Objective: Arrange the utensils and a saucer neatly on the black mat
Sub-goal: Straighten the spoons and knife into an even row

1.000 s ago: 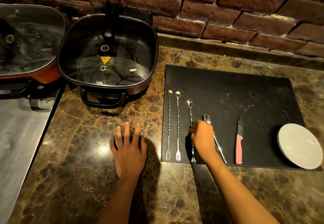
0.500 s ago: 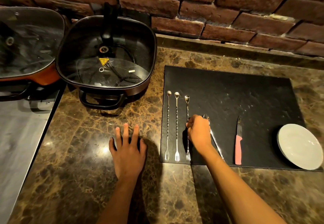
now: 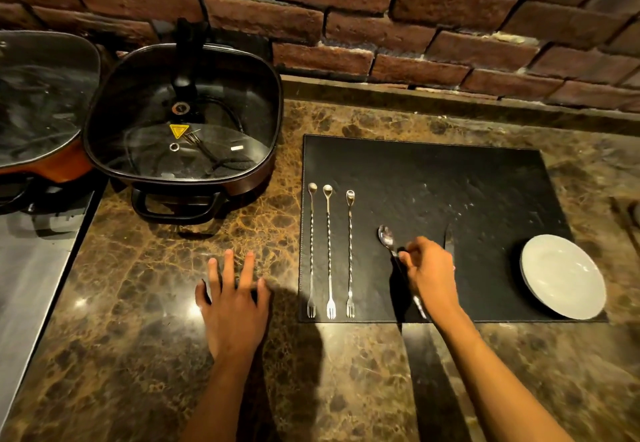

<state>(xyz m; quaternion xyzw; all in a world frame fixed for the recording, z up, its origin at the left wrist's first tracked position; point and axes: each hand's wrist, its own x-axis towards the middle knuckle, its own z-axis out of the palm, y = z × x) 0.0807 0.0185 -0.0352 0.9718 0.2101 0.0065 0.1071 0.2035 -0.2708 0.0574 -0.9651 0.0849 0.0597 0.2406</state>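
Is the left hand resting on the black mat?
No, the left hand lies flat on the marble counter, left of the black mat.

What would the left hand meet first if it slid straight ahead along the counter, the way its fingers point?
Probably the handle of the square black pot; the left hand lies flat on bare counter with nothing in between.
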